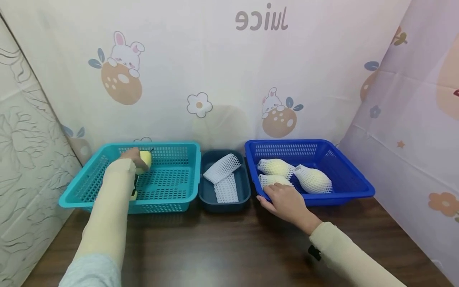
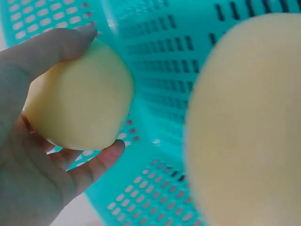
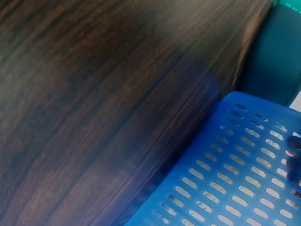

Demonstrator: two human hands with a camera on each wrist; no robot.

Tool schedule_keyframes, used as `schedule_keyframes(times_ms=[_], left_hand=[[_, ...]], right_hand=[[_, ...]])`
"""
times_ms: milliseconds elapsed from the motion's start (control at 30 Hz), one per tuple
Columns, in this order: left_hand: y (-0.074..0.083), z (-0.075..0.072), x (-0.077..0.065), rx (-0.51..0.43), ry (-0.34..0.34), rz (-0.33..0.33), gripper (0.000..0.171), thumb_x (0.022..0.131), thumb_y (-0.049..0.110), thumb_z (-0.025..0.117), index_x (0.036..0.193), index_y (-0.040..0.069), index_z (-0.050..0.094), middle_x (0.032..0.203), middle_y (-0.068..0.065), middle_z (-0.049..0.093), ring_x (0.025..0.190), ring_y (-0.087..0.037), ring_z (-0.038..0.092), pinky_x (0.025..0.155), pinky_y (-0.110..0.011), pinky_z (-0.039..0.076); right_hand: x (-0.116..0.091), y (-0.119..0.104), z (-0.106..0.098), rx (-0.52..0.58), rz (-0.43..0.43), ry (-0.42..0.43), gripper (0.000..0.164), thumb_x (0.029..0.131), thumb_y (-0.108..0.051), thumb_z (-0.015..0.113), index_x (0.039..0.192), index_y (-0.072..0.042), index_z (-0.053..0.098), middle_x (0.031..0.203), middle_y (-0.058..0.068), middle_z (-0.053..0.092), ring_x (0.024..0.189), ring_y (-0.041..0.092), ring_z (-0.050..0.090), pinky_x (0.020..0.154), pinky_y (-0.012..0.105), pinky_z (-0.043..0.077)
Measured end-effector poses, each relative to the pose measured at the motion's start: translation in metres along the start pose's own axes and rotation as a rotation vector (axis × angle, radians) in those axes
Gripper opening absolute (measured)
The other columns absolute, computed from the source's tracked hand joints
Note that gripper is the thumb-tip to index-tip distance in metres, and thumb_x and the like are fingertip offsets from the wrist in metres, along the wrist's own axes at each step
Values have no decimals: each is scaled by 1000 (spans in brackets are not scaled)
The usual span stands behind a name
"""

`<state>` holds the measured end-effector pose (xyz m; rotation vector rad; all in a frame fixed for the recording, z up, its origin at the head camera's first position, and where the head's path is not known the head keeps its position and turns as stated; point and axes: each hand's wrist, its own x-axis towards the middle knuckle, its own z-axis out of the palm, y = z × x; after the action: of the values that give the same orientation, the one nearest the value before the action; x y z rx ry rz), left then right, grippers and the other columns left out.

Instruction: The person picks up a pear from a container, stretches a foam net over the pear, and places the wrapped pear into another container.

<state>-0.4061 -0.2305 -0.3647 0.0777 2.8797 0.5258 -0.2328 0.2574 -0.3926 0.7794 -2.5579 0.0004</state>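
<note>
In the head view my left hand (image 1: 134, 156) reaches into the teal basket (image 1: 168, 206) and grips a yellow pear with a dark stem. The left wrist view shows this pear (image 2: 82, 96) between thumb and fingers. Another pear (image 2: 249, 122) fills the right of that view. My right hand (image 1: 287, 201) rests at the front rim of the blue basket (image 1: 340, 195), fingers over the edge, beside a pear in a white foam net (image 1: 274, 180); its fingertips are hidden. Two more netted pears (image 1: 276, 167) (image 1: 313, 180) lie in that basket.
Between the baskets stands a small dark blue bin (image 1: 224, 207) with white foam net sleeves (image 1: 226, 189) inside. All three containers stand on a dark wood table (image 1: 215, 247). A printed curtain (image 1: 229, 67) hangs directly behind them, with more patterned cloth at both sides.
</note>
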Motion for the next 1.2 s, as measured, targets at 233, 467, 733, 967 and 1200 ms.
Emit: schedule_keyframes(times_ms=[233, 467, 733, 967, 1200], left_hand=[[31, -27, -14, -93, -6, 165, 81, 77, 21, 74, 136, -14, 30, 115, -33, 47, 97, -44, 51, 74, -53, 47], [64, -40, -33, -214, 28, 366, 73, 76, 20, 78, 132, -7, 40, 116, -24, 52, 96, -36, 54, 75, -47, 48], [93, -39, -65, -338, 52, 399, 81, 74, 29, 81, 137, 1, 39, 121, -19, 52, 101, -33, 52, 78, -47, 47], [113, -20, -99, -487, 45, 429, 80, 70, 30, 84, 135, 8, 42, 118, -14, 54, 98, -30, 53, 75, -42, 48], [144, 2, -141, -555, 40, 532, 83, 64, 29, 88, 132, 9, 45, 119, -11, 54, 99, -29, 52, 74, -40, 49]], right_hand=[[1, 2, 1, 7, 13, -30, 29, 91, -40, 57, 83, -13, 63, 67, -1, 57, 57, 12, 49, 54, 28, 46], [-1, 2, 2, 1, 19, -18, 29, 91, -40, 57, 82, -13, 62, 67, -1, 58, 57, 14, 49, 54, 29, 46], [2, 3, -2, -3, 13, -2, 31, 91, -40, 57, 84, -11, 64, 68, 1, 60, 57, 15, 51, 54, 31, 48], [1, 1, -1, 5, 19, -19, 31, 91, -41, 56, 85, -11, 64, 70, 2, 61, 59, 16, 53, 56, 33, 49], [-1, 0, -1, 9, 17, -8, 30, 91, -41, 57, 83, -12, 63, 68, 1, 60, 58, 15, 51, 54, 31, 47]])
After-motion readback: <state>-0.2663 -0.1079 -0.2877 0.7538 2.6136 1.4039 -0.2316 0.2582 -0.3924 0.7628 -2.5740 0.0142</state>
